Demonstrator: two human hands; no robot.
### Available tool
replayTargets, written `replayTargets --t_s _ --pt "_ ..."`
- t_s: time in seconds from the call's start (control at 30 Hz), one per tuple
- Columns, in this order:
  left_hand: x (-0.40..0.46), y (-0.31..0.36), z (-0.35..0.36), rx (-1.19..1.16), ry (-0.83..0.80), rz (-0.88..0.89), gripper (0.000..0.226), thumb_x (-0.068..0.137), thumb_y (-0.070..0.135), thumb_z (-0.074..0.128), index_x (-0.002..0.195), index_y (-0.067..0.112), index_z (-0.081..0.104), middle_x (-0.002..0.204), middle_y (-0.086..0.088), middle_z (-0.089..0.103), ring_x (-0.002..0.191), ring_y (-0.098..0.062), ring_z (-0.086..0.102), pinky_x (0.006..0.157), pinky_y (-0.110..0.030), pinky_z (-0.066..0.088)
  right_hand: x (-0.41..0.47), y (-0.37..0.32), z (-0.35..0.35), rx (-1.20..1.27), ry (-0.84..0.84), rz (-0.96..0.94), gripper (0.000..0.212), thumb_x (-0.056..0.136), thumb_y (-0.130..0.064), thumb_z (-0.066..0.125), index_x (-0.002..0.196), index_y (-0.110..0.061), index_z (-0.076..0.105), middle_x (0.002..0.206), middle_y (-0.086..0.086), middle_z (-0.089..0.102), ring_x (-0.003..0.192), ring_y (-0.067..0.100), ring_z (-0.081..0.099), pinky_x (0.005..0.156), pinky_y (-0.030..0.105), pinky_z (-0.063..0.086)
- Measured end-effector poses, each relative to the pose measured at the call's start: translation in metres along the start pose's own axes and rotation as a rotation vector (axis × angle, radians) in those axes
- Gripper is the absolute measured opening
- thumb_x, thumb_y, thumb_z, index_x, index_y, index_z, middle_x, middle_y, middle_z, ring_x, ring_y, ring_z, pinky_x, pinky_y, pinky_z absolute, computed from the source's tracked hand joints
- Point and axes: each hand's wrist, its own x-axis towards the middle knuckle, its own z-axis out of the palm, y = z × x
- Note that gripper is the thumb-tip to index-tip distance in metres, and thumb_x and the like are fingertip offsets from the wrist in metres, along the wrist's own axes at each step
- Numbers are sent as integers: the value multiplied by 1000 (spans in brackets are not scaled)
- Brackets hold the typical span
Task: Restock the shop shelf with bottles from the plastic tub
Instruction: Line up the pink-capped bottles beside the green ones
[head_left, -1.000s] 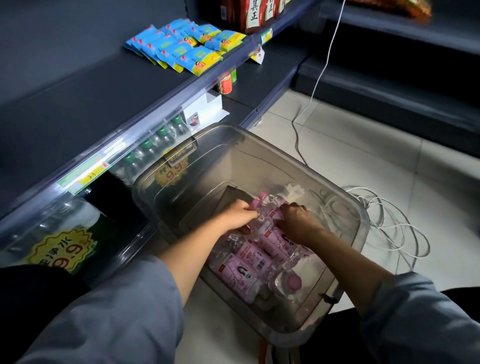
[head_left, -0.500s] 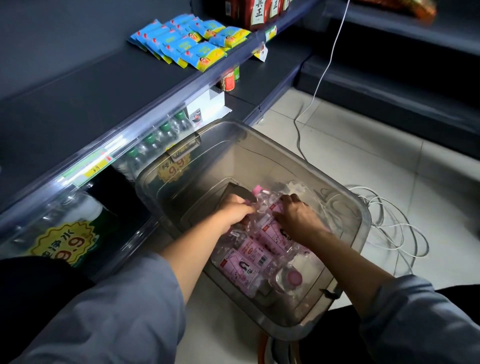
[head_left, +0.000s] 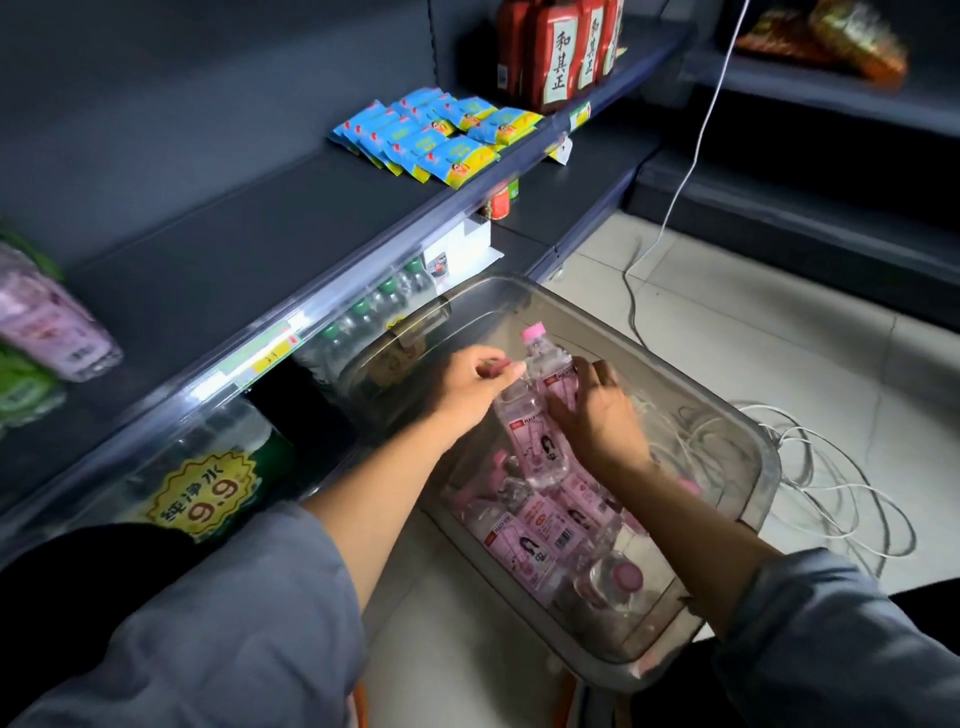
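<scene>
Lifting pink-capped bottles (head_left: 540, 395) out of the plastic tub (head_left: 748, 467), above the heap of bottles lying on its floor. Left hand (head_left: 467, 384) curled at the shoulder of one bottle, thumb and forefinger pinching near the neck; right hand (head_left: 597, 415) wrapped round the labelled body of the bottle beside it.

Better to keep each bottle upright and firmly gripped at the body, since the thin clear plastic probably gives under the fingers. Worth clearing the tub's rim fully before swinging left to the bare dark shelf (head_left: 249, 234), beside the blurred pink bottle (head_left: 47, 322) at its left end.

Hard to tell whether two bottles or three in hand: fingers hiding the gap. Number left in the tub unclear, arms covering part of it. Left edge of the shelf cut off.
</scene>
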Motion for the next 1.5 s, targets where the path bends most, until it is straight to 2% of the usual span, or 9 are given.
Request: replayTargets --t_s 0.13,0.3,0.43,0.57,0.7,0.83,1.03,1.2,1.5 --pt "-1 16 -32 -40 90 51 30 85 15 79 109 0 71 100 -10 73 80 -7 63 71 -12 50 4 -31 -3 77 47 -5 60 97 -53 53 142 -18 35 129 13 45 100 34 62 85 47 56" --pt "-2 35 -84 -34 203 112 24 81 22 82 104 16 77 90 12 72 81 0 66 69 -5 48 13 -74 -13 219 107 -44 64 97 -49 56 148 -18 34 135 9 41 108 33 60 93 47 54" --pt "2 56 -128 -67 280 162 20 80 17 83 99 16 76 88 10 73 81 -5 67 81 -23 56 24 -116 -25 325 138 -131 63 95 -48 59 146 -15 40 137 7 45 116 25 54 99 39 46" --pt "7 77 -176 -72 369 189 17 79 9 83 90 17 73 84 3 72 76 -9 65 79 -32 57 42 -162 -27 394 181 -238 55 93 -41 66 136 -13 48 118 6 49 102 19 50 91 39 46" --pt "13 91 -225 -43 481 168 20 78 4 82 96 4 73 87 -5 71 72 -8 62 71 -15 50 55 -207 -19 460 163 -314 58 90 -38 69 138 -12 47 118 8 49 99 23 51 86 35 42" --pt "17 86 -275 40 550 119 13 79 6 82 90 3 75 81 -6 71 74 -13 60 73 -28 49 67 -243 4 464 120 -369 70 90 -35 71 147 -8 40 123 11 47 107 32 55 92 42 49" --pt "33 62 -349 199 608 -34 26 75 7 85 68 -3 63 57 -2 58 53 3 45 57 -17 41 84 -289 39 528 67 -434 60 90 -32 70 143 -20 45 116 0 42 98 27 58 85 37 48" --pt "51 43 -405 301 635 -113 26 71 11 89 63 21 66 79 -6 74 74 -15 64 78 -32 56 102 -323 74 589 3 -448 60 91 -35 70 143 -29 40 117 -6 39 99 21 59 88 40 51" --pt "53 29 -438 394 687 -171 17 73 13 88 72 11 71 81 -12 74 73 -14 65 76 -36 58 104 -374 111 651 -80 -479 58 94 -37 68 143 -30 39 120 -9 38 105 20 58 95 42 51"
